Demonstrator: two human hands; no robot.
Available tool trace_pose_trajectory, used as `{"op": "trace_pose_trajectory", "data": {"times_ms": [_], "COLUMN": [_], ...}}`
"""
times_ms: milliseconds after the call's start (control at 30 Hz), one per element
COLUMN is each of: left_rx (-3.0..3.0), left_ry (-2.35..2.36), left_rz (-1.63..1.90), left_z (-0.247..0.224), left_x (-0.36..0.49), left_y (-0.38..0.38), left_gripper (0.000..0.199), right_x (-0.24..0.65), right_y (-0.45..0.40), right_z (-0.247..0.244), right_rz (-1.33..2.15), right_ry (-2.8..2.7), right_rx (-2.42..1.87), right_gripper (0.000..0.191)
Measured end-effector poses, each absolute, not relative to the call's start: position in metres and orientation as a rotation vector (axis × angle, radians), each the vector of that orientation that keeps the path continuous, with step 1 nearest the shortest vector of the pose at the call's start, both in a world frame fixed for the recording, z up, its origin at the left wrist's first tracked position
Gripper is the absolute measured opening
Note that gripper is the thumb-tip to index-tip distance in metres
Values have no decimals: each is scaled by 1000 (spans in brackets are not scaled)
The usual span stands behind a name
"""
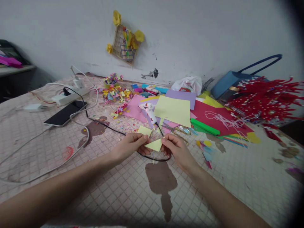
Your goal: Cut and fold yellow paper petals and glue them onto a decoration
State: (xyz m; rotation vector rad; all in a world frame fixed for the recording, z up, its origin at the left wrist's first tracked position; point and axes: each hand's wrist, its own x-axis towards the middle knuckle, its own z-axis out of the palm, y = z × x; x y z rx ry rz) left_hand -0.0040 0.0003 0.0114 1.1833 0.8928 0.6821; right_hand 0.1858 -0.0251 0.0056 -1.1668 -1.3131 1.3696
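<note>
Between my two hands is a small pale yellow paper triangle (155,145), held above the table. My left hand (133,144) pinches its left corner, while my right hand (174,146) grips the right side with thumb and fingers. Just behind my left fingers lies another pale yellow paper piece (144,130). A white glue gun (149,111) rests on the papers beyond my hands, its black cord (159,160) looping beneath them. Gold-handled scissors (179,129) lie behind my right hand, near a large pale yellow sheet (174,109).
A green stick-like item (204,126), white string (225,122) and red paper (209,114) lie to the right, by a red beaded bundle (266,98). At left are a phone (66,113), a power strip (68,96) and trailing cables. Paper scraps (115,95) heap at the back.
</note>
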Motion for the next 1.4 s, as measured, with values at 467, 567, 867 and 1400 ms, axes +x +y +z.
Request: {"op": "trace_pose_trajectory", "data": {"times_ms": [467,567,867,1400], "left_rx": [1284,1327,1297,1294], "left_ry": [830,788,823,845], "left_rz": [477,532,669,677], "left_z": [14,12,10,10], "left_x": [-7,-5,-2,-2], "left_y": [1,-2,-3,-1], "left_gripper": [31,29,27,25], "right_x": [186,184,177,177], "right_y": [-25,-27,-36,-38], "right_z": [9,9,10,11], "right_rz": [1336,1368,1460,1472], "right_ry": [-1338,-1382,-1599,-1755], "right_rx": [-1183,-1201,-1174,-1179], "right_gripper": [26,25,30,22]}}
